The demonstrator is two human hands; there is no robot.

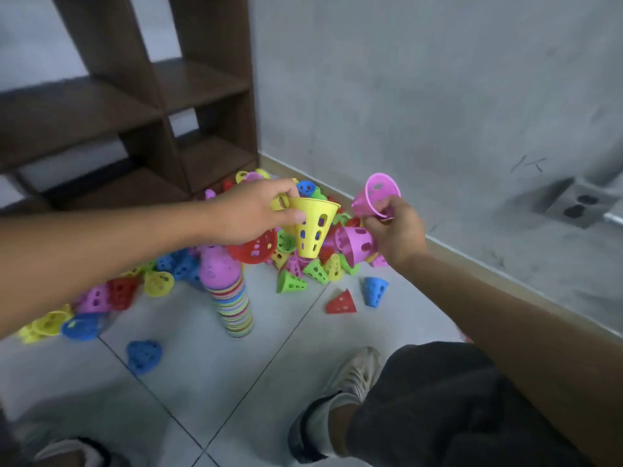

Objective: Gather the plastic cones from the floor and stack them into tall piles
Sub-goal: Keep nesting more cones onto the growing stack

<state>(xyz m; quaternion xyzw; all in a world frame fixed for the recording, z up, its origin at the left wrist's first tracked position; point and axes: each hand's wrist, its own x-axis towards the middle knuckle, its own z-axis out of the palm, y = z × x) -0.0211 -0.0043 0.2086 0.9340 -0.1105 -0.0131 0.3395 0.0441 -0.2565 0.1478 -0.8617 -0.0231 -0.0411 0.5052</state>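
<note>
The pile (232, 298) stands on the floor (188, 365) left of centre, topped by a pink cone. Above it, the left hand (249, 210) pinches a yellow cone (312, 227) at its rim, wide end up; it should be flipped and lowered squarely. The right hand (397, 230) grips two pink cones (374, 197); nesting them first would save a trip.

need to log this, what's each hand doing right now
Left hand: grips a yellow perforated plastic cone.
Right hand: holds a pink perforated plastic cone.
</note>
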